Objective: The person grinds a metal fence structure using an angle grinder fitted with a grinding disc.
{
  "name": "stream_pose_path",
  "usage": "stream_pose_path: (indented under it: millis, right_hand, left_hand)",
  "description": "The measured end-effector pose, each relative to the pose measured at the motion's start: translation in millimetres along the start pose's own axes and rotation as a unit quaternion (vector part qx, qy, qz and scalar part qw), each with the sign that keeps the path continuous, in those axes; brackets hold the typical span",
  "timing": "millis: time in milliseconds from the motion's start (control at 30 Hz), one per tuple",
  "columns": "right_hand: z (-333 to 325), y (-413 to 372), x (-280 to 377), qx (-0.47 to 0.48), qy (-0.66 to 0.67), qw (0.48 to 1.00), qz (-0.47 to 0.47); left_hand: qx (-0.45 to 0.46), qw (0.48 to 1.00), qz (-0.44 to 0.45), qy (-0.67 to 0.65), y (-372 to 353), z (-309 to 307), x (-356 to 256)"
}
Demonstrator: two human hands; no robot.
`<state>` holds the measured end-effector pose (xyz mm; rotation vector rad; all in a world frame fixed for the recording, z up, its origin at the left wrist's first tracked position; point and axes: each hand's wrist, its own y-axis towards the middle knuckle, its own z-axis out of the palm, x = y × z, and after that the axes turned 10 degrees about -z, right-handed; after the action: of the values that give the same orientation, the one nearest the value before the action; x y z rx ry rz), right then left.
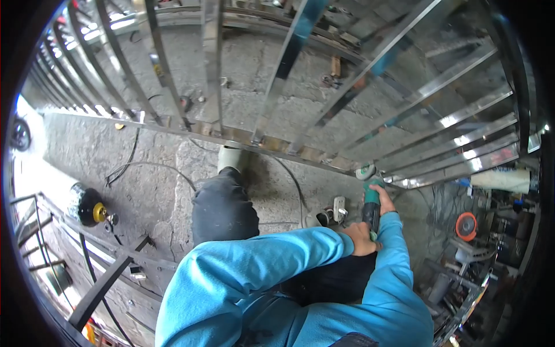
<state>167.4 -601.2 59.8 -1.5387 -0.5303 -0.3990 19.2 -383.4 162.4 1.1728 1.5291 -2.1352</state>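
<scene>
A green and black angle grinder point(372, 199) is held in both hands, right of centre. My left hand point(362, 239) is closed round its dark rear end. My right hand point(385, 200) is wrapped round the green body nearer the head, fingers partly hidden. The grinder's disc point(365, 172) is at the lower rail point(277, 150) of a shiny metal frame; whether it touches cannot be made out. Upright metal bars point(211, 69) rise from that rail across the upper view. Both arms are in blue sleeves.
A boot point(230, 157) stands by the rail. Cables point(296, 179) lie on the concrete floor. A dark gas cylinder point(87, 205) with a yellow collar is at left, near black metal bars point(110, 280). An orange ring-shaped object point(466, 226) and assorted equipment are at right.
</scene>
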Motion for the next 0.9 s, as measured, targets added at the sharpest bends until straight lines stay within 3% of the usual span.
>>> stream_pose_path:
  millis: [133,333,533,600,667,900]
  right_hand:
    - [11.2,-8.1,4.8,-0.031,-0.022,0.999,-0.022]
    - [19.8,-14.1,9.8,-0.027,-0.024,0.999,-0.01]
    - [18.4,-9.9,10.7,-0.023,0.0,1.0,0.011]
    - [19.3,-10.3,8.4,-0.006,-0.014,1.0,-0.019]
    - [17.1,-13.2,10.9,-0.018,0.008,0.999,0.032]
    - [9.2,-4.0,3.4,-0.012,-0.012,1.0,-0.018]
  left_hand:
    - [-0.038,0.999,0.009,-0.016,-6.1,-1.2,-2.1]
    - [0.002,1.0,0.011,-0.017,-6.9,-5.5,-2.9]
    - [-0.019,0.999,0.009,-0.035,-9.0,-1.7,-0.2]
    - [-0.001,0.999,0.008,-0.031,-4.2,-0.8,1.7]
    - [-0.005,0.999,0.019,-0.034,-3.5,-2.4,1.7]
    - [0.031,0.999,0.025,-0.019,-8.7,-4.6,-0.9]
